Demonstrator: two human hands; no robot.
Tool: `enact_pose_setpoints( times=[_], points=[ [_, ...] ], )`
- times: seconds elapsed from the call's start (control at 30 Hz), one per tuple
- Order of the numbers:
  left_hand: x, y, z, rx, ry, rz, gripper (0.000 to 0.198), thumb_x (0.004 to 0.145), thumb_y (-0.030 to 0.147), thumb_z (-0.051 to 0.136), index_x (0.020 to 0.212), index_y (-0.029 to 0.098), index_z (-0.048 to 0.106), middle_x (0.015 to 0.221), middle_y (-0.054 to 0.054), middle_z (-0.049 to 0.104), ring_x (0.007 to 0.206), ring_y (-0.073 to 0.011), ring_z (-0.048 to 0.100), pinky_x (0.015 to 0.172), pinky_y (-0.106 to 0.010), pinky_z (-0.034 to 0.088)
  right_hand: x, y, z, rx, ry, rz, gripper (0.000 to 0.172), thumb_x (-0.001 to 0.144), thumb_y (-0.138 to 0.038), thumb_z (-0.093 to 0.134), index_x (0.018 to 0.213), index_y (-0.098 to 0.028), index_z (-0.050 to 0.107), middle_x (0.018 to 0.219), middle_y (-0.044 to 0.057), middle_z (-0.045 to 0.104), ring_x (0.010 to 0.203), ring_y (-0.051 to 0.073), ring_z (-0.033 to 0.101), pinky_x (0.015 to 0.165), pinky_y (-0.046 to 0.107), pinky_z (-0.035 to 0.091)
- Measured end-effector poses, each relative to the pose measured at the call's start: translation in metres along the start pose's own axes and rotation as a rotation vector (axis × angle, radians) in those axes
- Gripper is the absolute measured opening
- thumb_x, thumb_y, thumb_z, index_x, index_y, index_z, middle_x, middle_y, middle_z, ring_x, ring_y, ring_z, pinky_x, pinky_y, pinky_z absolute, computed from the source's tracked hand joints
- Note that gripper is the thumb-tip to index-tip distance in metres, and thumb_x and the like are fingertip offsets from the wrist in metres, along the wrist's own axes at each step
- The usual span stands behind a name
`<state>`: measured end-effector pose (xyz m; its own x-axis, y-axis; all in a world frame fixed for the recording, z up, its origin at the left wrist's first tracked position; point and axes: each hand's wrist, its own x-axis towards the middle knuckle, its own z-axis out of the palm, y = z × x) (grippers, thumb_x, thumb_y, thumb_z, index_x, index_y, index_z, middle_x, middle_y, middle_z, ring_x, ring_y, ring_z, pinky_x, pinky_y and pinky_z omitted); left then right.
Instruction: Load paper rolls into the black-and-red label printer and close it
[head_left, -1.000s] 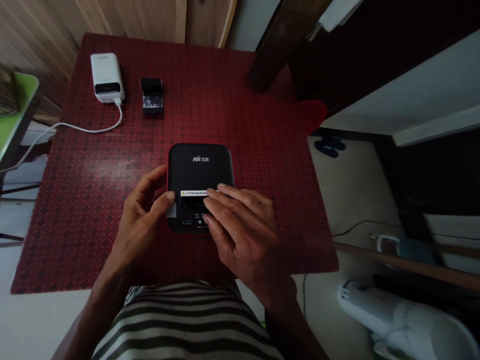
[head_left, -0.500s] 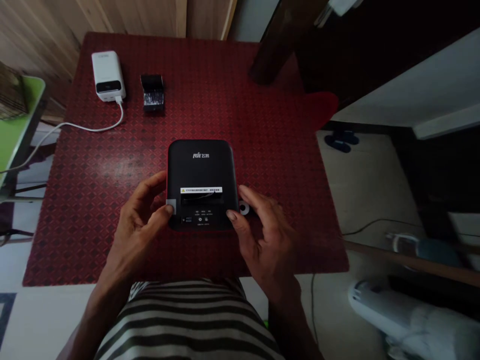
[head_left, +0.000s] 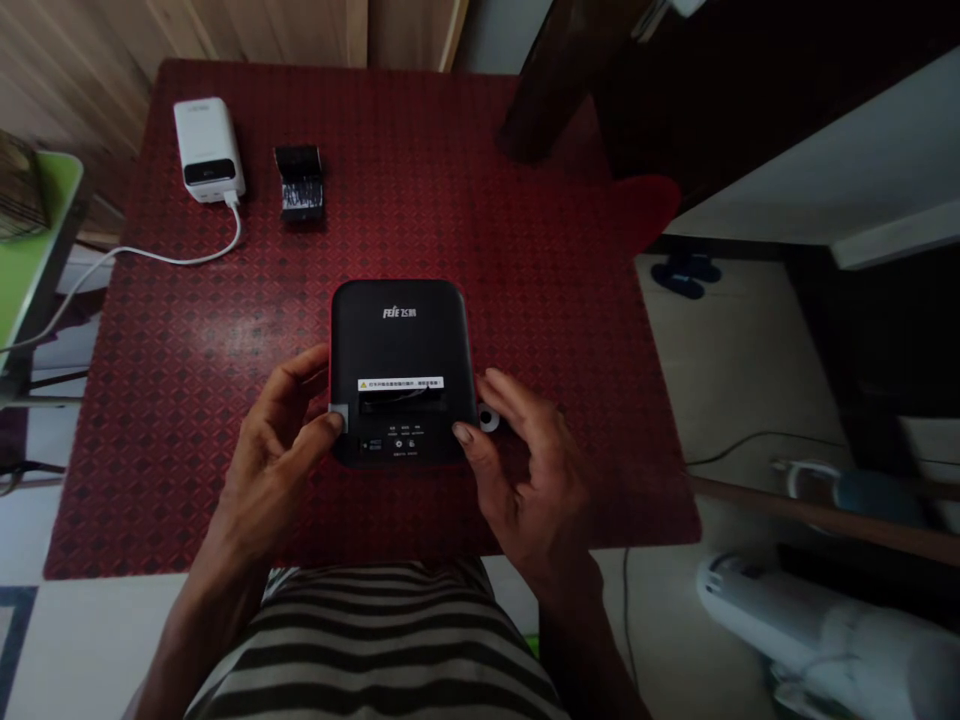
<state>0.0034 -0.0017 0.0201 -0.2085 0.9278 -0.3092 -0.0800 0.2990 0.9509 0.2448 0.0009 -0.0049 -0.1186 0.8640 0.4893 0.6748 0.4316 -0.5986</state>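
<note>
Right hand (head_left: 529, 470) lifts open beside the black receipt printer (head_left: 397, 425), my left hand (head_left: 274, 450) curled, thumb on the grey side tab (head_left: 338, 418), lid (head_left: 397, 335) still shut.

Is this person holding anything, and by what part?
Left hand: thumb on a pale tab at the black printer's front left; right hand: thumb on its front right. It rests on a red mat, so a grip cannot be told.
</note>
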Motion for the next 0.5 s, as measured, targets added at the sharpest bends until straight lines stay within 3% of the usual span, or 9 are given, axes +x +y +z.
enact_pose_setpoints(
  times=[0.17, 0.33, 0.5],
  points=[
    [0.000, 0.000, 0.001, 0.005, -0.020, -0.023, 0.054, 0.099, 0.036, 0.085, 0.153, 0.033, 0.077, 0.157, -0.009, 0.081, 0.144, -0.0420, 0.079, 0.114, -0.059, 0.069, 0.001, -0.005, 0.002, 0.053, -0.006, 0.051, 0.046, 0.119, -0.031, 0.074, 0.164, -0.026, 0.066, 0.142, 0.014, 0.089, 0.130, 0.031, 0.087, 0.109, 0.051, 0.076],
    [-0.001, -0.004, 0.000, 0.002, 0.009, -0.009, 0.054, 0.100, 0.037, 0.085, 0.154, 0.034, 0.079, 0.159, -0.009, 0.080, 0.146, -0.0413, 0.078, 0.118, -0.060, 0.068, 0.001, -0.005, 0.001, 0.034, -0.013, 0.066, 0.041, 0.120, -0.036, 0.074, 0.159, -0.024, 0.069, 0.141, 0.014, 0.089, 0.129, 0.030, 0.087, 0.108, 0.050, 0.077],
    [0.000, -0.017, -0.008, 0.009, -0.041, 0.109, 0.060, 0.103, 0.054, 0.087, 0.157, 0.031, 0.078, 0.161, -0.011, 0.079, 0.153, -0.0430, 0.074, 0.125, -0.061, 0.065, 0.009, -0.004, -0.011, -0.006, -0.039, 0.035, 0.035, 0.121, -0.034, 0.073, 0.156, -0.027, 0.073, 0.138, 0.012, 0.090, 0.129, 0.030, 0.086, 0.107, 0.050, 0.076]
  ],
)
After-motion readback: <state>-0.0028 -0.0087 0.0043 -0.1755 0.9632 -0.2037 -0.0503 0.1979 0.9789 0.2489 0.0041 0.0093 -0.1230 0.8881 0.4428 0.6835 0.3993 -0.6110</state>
